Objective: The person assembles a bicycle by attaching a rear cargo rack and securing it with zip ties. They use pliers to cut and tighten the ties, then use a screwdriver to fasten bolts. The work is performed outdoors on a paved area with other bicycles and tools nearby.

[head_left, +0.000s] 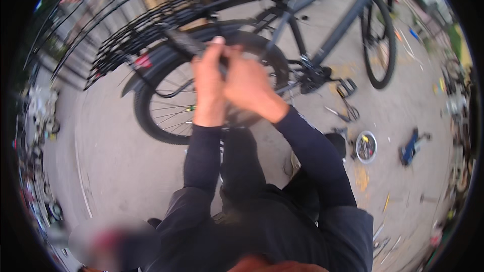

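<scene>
Dark bar [185,43] in left hand [207,88]; right hand [249,83] beside; bicycle wheel [190,108] behind.

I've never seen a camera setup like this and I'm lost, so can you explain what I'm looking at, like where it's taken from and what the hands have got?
There's no machine here: it's one picture from a wide fisheye camera on a person's head, looking down, so straight edges bend near the rim. The dark sleeves lead to the person's own bare left hand and right hand.

The hands are close together at a dark, elongated thing. It's too blurred to name, and I can't tell which hand grips it. Behind them is a bicycle with a black wire basket.

On the ground, to the right, are a round container with small items inside and a blue object.
</scene>
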